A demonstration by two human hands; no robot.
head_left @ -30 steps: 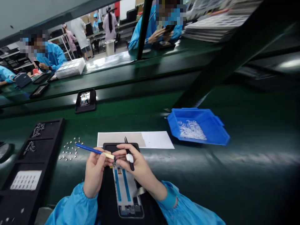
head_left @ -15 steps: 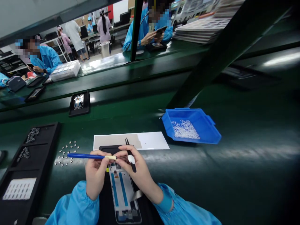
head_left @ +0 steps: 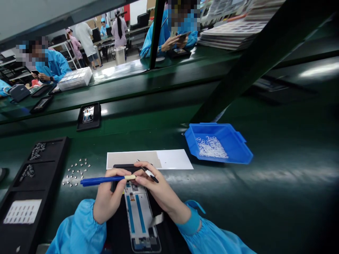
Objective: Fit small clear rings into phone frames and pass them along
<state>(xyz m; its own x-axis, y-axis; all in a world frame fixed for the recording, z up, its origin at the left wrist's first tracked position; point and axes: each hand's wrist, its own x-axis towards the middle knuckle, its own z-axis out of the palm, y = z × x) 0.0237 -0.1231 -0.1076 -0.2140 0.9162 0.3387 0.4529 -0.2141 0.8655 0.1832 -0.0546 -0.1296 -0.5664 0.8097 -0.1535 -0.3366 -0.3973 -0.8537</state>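
My left hand pinches a blue pen-like tool with a cream tip, held level and pointing right. My right hand is closed around black tweezers whose points aim up and left. The fingertips of both hands meet over the top end of an opened phone frame with blue strips, lying on a black holder in front of me. What sits between the fingertips is too small to make out.
A white sheet lies beyond the holder. Several small metal parts are scattered at the left beside a black compartment tray. A blue bin of tiny clear parts stands at the right. Other workers sit across the green conveyor.
The blue tool's tail has dropped until the tool lies level. The tweezers have tilted from near upright to slanting left. Both hands stay over the phone's top end.
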